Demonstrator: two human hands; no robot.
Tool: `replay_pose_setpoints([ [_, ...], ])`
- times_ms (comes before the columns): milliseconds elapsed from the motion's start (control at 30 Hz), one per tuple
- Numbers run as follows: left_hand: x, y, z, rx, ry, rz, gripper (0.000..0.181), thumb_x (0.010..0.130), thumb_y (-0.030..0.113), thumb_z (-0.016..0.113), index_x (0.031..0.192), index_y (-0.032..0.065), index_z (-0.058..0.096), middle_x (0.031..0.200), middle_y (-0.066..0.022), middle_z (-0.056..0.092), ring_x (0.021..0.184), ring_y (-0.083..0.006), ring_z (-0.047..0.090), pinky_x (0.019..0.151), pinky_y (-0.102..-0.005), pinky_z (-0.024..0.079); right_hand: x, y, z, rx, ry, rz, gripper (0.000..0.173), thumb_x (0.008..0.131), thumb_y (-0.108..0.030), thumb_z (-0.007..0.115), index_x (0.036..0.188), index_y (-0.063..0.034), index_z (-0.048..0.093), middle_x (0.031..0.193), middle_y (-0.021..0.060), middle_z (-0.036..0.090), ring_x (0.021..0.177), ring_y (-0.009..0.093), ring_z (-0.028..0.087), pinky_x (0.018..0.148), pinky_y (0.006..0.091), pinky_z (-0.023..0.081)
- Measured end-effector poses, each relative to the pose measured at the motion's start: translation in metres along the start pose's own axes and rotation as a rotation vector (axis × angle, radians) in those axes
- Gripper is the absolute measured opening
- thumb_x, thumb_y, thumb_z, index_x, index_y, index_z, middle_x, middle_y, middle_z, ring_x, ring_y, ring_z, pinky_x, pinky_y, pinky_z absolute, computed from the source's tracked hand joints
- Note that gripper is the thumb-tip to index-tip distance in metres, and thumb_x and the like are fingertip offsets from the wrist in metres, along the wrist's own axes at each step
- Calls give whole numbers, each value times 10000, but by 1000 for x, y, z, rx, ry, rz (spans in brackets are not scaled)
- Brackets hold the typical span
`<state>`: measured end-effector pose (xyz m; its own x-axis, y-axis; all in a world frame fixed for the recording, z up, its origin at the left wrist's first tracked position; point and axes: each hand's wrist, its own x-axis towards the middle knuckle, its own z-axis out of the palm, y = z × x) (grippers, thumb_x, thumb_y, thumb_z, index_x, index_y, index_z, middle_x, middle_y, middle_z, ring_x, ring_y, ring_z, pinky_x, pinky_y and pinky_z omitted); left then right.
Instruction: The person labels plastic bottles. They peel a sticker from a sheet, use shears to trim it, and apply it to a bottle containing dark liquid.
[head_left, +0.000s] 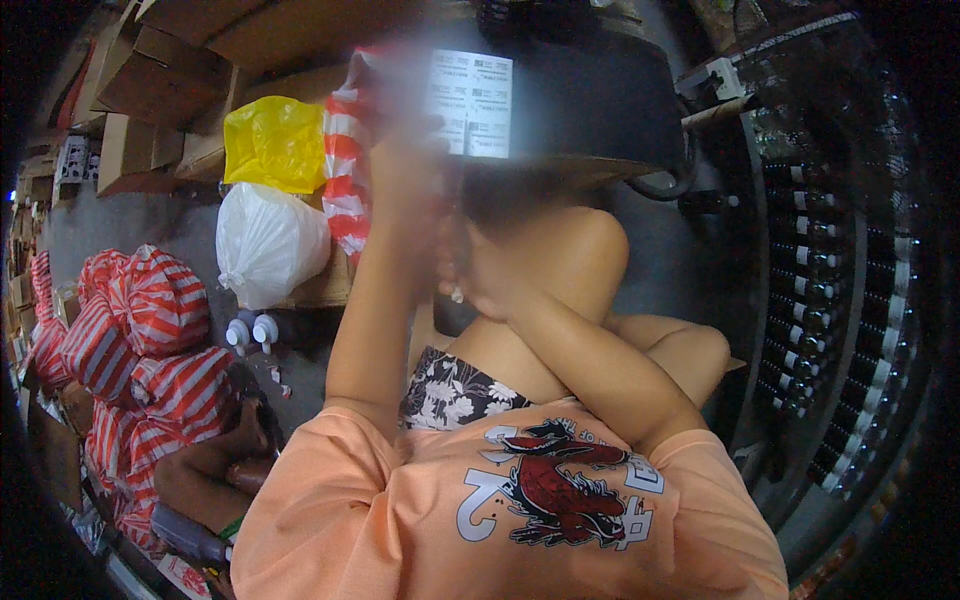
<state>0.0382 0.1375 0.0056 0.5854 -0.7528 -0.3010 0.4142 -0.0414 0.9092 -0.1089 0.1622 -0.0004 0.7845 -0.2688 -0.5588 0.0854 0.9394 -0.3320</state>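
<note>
A blurred haze covers the middle of the head view. My left hand (409, 161) is raised beside a sheet of printed labels (487, 105) and a red-and-white striped plastic bag (346, 172); its fingers are too blurred to tell what they hold. Below it, near my bent knee, my right hand (480, 274) has curled fingers, with a small whitish scrap (457, 295) at the fingertips. The label sheet lies at the left part of a dark surface (600, 105). A yellow plastic bag (274, 144) and a tied white plastic bag (271, 244) are left of my left forearm.
Striped tied bags (161, 300) are piled at the left, by another person's bare limb (206, 465). Two white-capped bottles (265, 330) lie near the white bag. Cardboard boxes (165, 82) fill the upper left. Rows of dark bottles (814, 262) line the right.
</note>
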Motion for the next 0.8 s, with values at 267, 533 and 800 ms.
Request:
replay_pose_setpoints([
  [267, 4, -7, -6, 101, -27, 89, 342, 719, -81, 609, 1054, -92, 542, 1022, -157, 564, 840, -209, 600, 721, -288, 543, -1, -3, 3, 17, -3, 5, 282, 823, -217, 612, 1036, -193, 430, 942, -78, 505, 562, 41, 407, 451, 207, 367],
  [533, 7, -11, -11, 114, -57, 85, 330, 722, -93, 606, 1046, -88, 545, 1016, -155, 568, 840, -206, 601, 723, -282, 543, -1, -4, 5, -35, 44, 12, 216, 863, -206, 557, 1036, -188, 428, 966, -73, 522, 567, 38, 398, 446, 207, 365],
  [800, 7, -13, -8, 84, -22, 80, 323, 722, -94, 609, 1039, -80, 548, 1007, -150, 572, 838, -211, 604, 725, -293, 547, 0, -4, 4, -41, 45, 1, 196, 895, -196, 502, 1067, -181, 411, 1017, -71, 535, 590, 28, 417, 441, 205, 364],
])
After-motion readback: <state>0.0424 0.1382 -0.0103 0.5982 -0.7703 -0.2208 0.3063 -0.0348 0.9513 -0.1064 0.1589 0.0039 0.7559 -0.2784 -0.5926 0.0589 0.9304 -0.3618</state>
